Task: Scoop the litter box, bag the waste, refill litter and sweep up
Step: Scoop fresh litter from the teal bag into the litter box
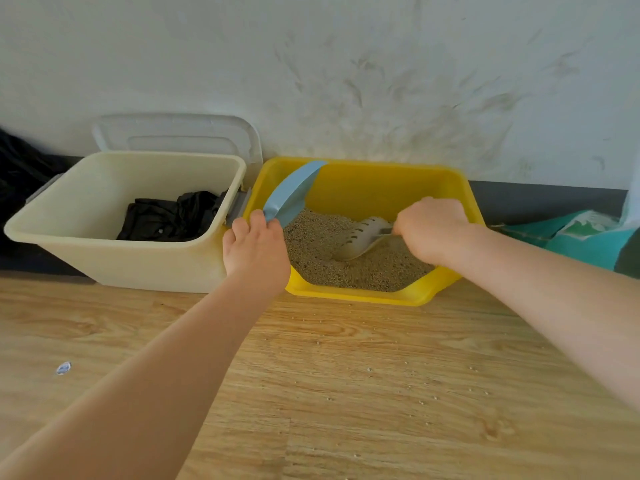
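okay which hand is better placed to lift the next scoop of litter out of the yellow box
Right. The right hand already grips the beige slotted scoop, its blade dug into the grainy litter inside the yellow plastic litter box. The left hand holds the blue plastic dustpan at the box's left edge.

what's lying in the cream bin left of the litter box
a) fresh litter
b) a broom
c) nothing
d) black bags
d: crumpled black bags lie on the bottom of the cream bin, beside the yellow litter box.
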